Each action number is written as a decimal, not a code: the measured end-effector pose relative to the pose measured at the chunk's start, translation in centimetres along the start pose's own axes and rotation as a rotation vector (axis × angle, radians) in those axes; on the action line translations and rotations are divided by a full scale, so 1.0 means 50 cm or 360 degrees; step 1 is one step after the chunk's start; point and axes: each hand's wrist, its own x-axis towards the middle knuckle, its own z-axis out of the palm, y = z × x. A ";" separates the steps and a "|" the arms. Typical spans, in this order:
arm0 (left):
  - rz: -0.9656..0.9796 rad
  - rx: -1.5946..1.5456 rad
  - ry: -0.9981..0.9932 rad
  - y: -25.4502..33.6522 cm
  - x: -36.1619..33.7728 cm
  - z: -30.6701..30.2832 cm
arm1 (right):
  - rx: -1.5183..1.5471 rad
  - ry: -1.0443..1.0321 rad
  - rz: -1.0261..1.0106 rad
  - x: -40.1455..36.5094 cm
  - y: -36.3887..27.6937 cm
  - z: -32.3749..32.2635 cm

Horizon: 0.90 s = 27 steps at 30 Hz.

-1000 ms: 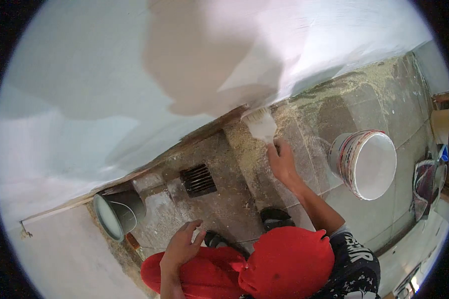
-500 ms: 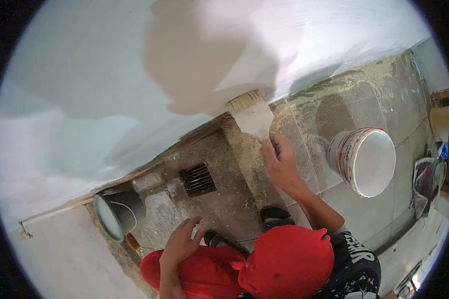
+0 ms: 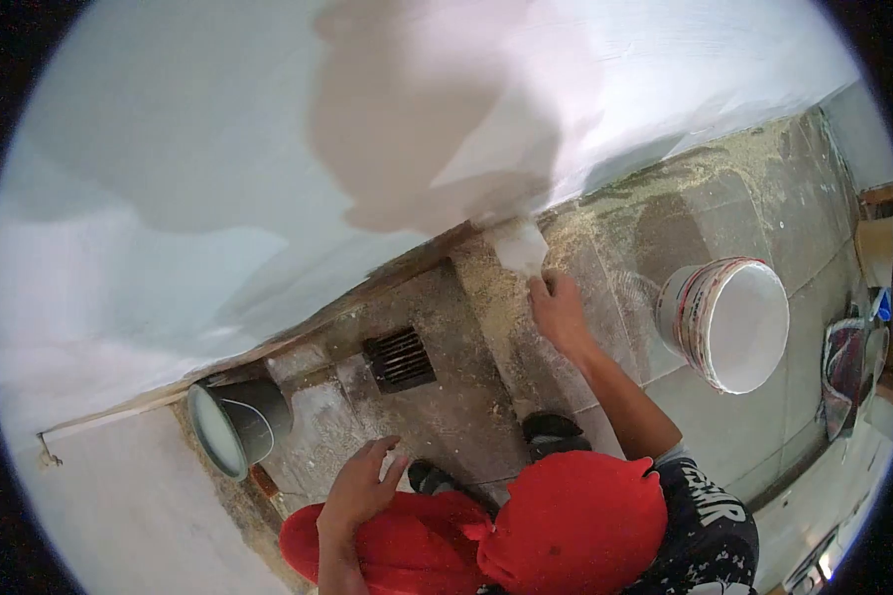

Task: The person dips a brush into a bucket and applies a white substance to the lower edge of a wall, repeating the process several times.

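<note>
My right hand (image 3: 561, 309) grips a wide whitish paintbrush (image 3: 519, 245) by its handle. The brush's bristle end meets the bottom of the white wall (image 3: 218, 169), right at the edge with the floor; its bristles are hard to make out there. My left hand (image 3: 364, 483) holds nothing and rests its wrist over my red-clothed knee (image 3: 407, 550), fingers apart. To the right of my right hand, a white bucket (image 3: 739, 327) stands on the floor tiles, its inside pale.
A dark bucket (image 3: 273, 416) with whitish contents stands at the lower left by the wall. A metal drain grate (image 3: 400, 359) is set in the floor. Sandy dust lies along the wall's foot. At the far right are a bundled cloth (image 3: 841, 382) and a yellowish container (image 3: 875, 248).
My right hand has moved slightly down and right, and the brush has dropped from the lower wall to the wall's bottom edge. My left hand has barely moved.
</note>
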 end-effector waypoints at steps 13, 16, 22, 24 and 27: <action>-0.0055 0.0046 -0.0024 -0.003 0.016 -0.003 | 0.0685 0.0062 -0.0405 -0.055 -0.097 -0.047; -0.0018 0.0069 0.0001 -0.004 0.017 0.001 | 0.0193 0.0174 -0.0465 0.020 0.001 -0.009; 0.0012 0.0105 -0.0014 -0.010 0.016 0.008 | -0.0001 0.0094 -0.0091 0.020 0.038 -0.021; -0.0055 0.0127 -0.0009 -0.002 0.013 0.004 | 0.0017 0.0006 0.0060 0.012 -0.008 -0.051; -0.0006 0.0074 0.0024 -0.013 0.010 0.010 | 0.0196 0.0032 -0.0211 0.011 -0.066 -0.089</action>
